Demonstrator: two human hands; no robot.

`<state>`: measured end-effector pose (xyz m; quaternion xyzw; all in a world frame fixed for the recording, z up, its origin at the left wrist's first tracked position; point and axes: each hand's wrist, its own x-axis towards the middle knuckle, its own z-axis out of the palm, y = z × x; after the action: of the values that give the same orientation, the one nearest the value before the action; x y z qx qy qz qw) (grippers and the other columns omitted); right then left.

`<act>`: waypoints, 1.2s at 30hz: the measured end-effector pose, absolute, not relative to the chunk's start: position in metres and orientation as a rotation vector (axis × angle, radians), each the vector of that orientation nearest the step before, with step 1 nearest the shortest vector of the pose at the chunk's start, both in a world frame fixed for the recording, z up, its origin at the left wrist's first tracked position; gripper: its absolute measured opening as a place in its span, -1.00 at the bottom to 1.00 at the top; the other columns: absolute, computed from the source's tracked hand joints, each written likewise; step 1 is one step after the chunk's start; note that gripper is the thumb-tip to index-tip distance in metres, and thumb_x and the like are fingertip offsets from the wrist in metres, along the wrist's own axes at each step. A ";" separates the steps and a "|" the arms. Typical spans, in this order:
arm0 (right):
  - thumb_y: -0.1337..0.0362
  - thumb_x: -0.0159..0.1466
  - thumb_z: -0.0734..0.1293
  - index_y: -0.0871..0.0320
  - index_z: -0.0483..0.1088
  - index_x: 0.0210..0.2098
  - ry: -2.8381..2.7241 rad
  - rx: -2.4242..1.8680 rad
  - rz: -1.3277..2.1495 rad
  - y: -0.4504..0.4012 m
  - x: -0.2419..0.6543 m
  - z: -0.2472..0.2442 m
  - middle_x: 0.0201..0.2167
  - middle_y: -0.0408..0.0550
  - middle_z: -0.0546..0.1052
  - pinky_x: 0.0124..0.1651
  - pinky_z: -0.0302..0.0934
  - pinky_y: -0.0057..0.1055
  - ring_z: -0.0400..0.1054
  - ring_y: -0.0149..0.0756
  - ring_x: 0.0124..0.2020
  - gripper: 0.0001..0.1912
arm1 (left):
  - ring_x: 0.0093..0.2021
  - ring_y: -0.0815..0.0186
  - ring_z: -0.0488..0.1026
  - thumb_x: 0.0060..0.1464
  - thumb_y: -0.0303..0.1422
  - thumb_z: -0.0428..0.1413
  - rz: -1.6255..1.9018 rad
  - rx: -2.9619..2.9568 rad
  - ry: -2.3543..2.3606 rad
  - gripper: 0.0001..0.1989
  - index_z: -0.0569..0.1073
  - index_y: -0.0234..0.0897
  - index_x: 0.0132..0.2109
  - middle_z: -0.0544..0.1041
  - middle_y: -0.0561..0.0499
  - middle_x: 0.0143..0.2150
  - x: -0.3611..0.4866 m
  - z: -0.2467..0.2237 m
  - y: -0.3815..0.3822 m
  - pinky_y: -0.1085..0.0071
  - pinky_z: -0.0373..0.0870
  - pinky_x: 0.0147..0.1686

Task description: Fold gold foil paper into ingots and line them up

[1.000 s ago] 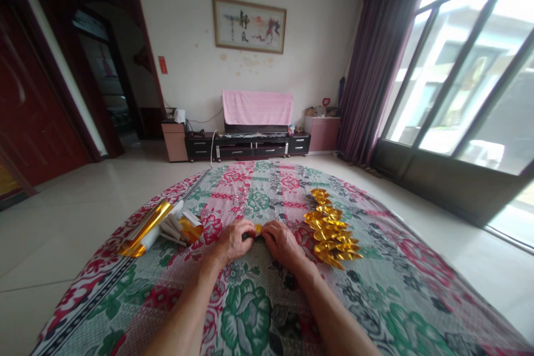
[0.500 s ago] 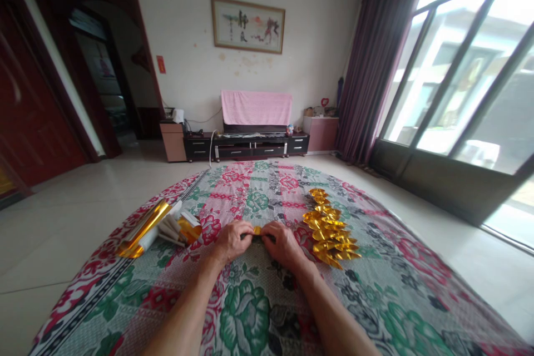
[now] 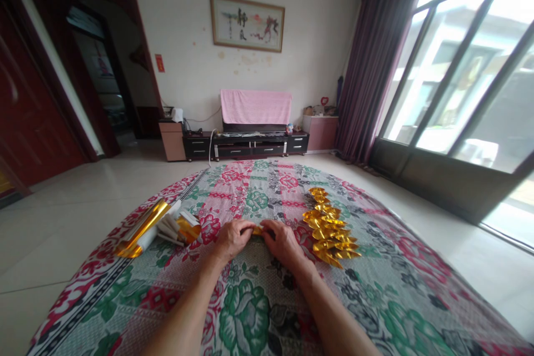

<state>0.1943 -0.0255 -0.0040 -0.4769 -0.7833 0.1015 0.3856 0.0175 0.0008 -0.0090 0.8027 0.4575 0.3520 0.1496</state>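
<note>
A small piece of gold foil paper (image 3: 257, 230) is pinched between my two hands, low over the patterned cloth. My left hand (image 3: 233, 239) grips its left end with thumb and fingers closed. At the right end, my right hand (image 3: 281, 240) holds it in the same way. Much of the piece is hidden behind the fingers. To the right of my right hand lies a row of folded gold foil pieces (image 3: 329, 228) with pointed ends. On the left are gold and white paper sheets (image 3: 146, 231), some rolled or curled, beside a loose stack (image 3: 183, 228).
The floral cloth (image 3: 246, 311) covers the round surface under my hands. Beyond it stands a low black cabinet (image 3: 254, 149) with a pink cloth (image 3: 256, 105) above. Glass doors (image 3: 450, 83) and a purple curtain (image 3: 367, 61) are on the right, a red door (image 3: 37, 94) on the left.
Both hands keep their hold on the gold foil paper. The fingers have shifted slightly, and less of the gold shows between them. The sheets and folded pieces stay put.
</note>
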 end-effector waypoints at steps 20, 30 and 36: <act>0.43 0.13 0.25 0.14 0.38 -0.18 -1.908 -1.292 0.251 -0.019 0.189 -0.011 -0.39 -0.08 0.53 -0.27 0.22 -0.47 0.40 -0.33 -0.38 -0.74 | -0.18 0.30 0.45 0.10 -0.41 -0.02 0.991 2.395 1.426 -0.76 0.46 -0.20 -0.10 0.54 -0.02 -0.19 0.025 -0.017 0.009 0.39 0.34 -0.12; 0.44 0.13 0.23 0.15 0.40 -0.22 -1.940 -1.352 0.150 -0.018 0.187 -0.010 -0.42 -0.06 0.51 -0.24 0.18 -0.44 0.37 -0.31 -0.37 -0.77 | -0.20 0.26 0.45 0.14 -0.37 -0.05 0.923 2.442 1.490 -0.75 0.46 -0.24 -0.11 0.53 -0.06 -0.21 0.026 -0.016 0.008 0.37 0.34 -0.15; 0.39 0.17 0.22 0.17 0.40 -0.26 -1.934 -1.392 0.175 -0.018 0.186 -0.007 -0.39 -0.05 0.52 -0.25 0.15 -0.45 0.36 -0.32 -0.38 -0.83 | -0.18 0.25 0.44 0.15 -0.35 -0.05 0.899 2.445 1.530 -0.75 0.47 -0.26 -0.12 0.52 -0.07 -0.20 0.028 -0.014 0.006 0.36 0.34 -0.14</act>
<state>0.1862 -0.0184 -0.0074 -0.5420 -0.7527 0.0680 0.3674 0.0275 0.0065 -0.0142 0.8078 0.5055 0.2971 0.0602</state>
